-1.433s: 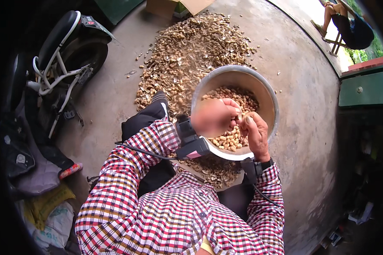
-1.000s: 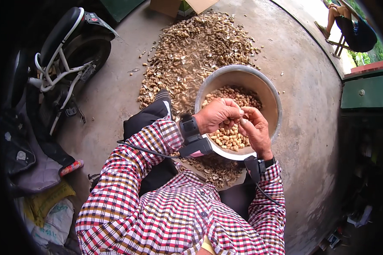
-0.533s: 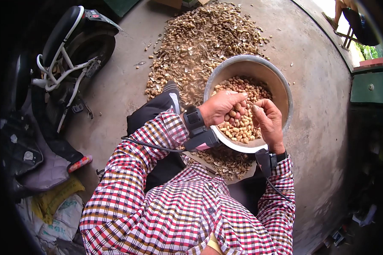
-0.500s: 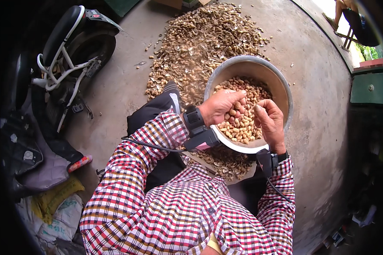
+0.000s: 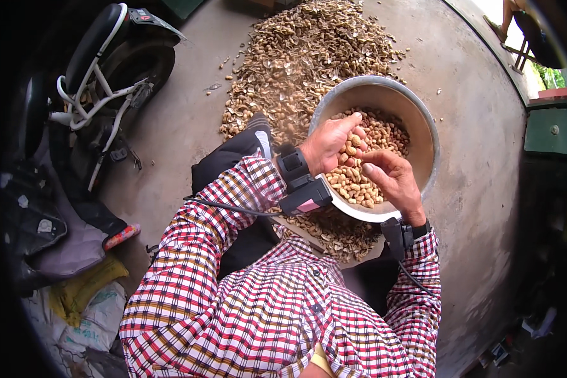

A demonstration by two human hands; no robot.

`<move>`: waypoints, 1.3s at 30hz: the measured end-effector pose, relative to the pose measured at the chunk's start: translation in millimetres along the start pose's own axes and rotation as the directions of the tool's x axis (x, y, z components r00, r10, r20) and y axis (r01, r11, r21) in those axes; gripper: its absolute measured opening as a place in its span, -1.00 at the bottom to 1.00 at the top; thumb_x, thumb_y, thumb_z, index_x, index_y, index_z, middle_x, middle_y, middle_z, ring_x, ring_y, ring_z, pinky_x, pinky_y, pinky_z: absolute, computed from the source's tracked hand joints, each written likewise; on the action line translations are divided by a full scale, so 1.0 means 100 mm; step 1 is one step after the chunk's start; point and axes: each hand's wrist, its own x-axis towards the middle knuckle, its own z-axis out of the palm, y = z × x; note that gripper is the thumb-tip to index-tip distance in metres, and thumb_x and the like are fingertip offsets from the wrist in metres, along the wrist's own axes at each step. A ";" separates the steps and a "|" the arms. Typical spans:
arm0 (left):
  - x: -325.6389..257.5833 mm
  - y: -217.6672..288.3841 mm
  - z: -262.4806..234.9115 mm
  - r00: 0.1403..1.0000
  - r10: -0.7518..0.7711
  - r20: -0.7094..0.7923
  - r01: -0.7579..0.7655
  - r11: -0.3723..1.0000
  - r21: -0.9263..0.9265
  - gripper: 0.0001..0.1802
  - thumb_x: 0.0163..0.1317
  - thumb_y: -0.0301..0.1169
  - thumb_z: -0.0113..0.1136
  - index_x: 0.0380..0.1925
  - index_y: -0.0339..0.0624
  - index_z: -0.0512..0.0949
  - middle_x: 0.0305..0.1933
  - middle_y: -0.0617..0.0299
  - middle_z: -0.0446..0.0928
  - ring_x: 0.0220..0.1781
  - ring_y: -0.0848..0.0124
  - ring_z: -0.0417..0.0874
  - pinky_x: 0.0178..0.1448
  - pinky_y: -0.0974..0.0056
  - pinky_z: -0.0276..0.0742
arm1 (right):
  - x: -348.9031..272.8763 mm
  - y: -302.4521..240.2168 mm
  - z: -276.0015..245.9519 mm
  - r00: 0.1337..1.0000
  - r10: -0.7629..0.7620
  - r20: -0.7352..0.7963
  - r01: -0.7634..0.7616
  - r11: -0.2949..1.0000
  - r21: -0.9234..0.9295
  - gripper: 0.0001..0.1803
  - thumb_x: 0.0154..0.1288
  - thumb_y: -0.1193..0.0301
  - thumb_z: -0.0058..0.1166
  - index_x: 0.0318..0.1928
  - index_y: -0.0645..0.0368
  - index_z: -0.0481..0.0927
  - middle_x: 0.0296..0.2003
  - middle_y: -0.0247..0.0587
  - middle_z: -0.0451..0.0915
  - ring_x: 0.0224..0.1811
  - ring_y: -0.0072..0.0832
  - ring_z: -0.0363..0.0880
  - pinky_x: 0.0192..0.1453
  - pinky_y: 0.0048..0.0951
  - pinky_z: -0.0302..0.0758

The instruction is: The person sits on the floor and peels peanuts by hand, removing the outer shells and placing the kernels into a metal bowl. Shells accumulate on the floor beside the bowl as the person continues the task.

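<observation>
Over the basin (image 5: 424, 135), hands (image 5: 325, 145) partly hide apparently whole peanuts (image 5: 358, 186).

Long-sleeved shirt (image 5: 233, 309) shows red, white, black and ochre checks; black boxy wrist units (image 5: 293, 165) carry thin black cables (image 5: 258, 213).

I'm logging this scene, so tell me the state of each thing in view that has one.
Left hand: cupped, holding several nuts
Right hand: fingers bent, close beside the left; whether they grip a nut is unclear
Bowl: part filled with peanuts
Shells: heaped loose on the floor
Bike: standing, partly in view
Yellow sack: crumpled
</observation>
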 end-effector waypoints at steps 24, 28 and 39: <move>0.32 -0.25 0.19 0.911 -0.088 0.403 0.136 0.986 -0.092 -0.58 0.41 -0.12 -0.19 -0.27 -0.29 0.46 -0.18 -0.01 0.54 -0.09 0.15 0.58 0.04 0.10 0.48 | -0.06 -0.03 -0.03 0.934 -0.216 -0.285 0.111 0.933 -0.342 -0.88 -0.03 0.58 0.22 -0.53 0.26 0.50 -0.67 -0.29 0.42 -0.63 -0.64 0.35 -0.52 -0.52 0.32; 0.14 -0.17 0.35 0.991 -0.056 0.123 0.060 0.998 -0.031 -0.69 0.34 -0.08 -0.05 -0.37 -0.07 0.45 -0.42 0.32 0.45 -0.49 0.48 0.47 -0.46 0.37 0.46 | -0.12 0.00 -0.09 0.907 -0.172 -0.385 0.060 0.956 -0.288 -0.90 0.03 0.54 0.22 -0.52 0.26 0.54 -0.69 -0.35 0.37 -0.64 -0.70 0.28 -0.56 -0.56 0.25; 0.11 -0.24 0.33 0.962 -0.013 0.273 0.014 1.000 -0.001 -0.88 0.21 -0.36 0.22 -0.32 -0.09 0.50 -0.39 0.34 0.53 -0.46 0.60 0.54 -0.51 0.49 0.51 | -0.15 -0.02 -0.17 0.829 -0.134 -0.542 0.002 0.971 -0.237 -0.87 0.03 0.48 0.26 -0.44 0.26 0.59 -0.59 -0.37 0.48 -0.57 -0.72 0.36 -0.47 -0.63 0.35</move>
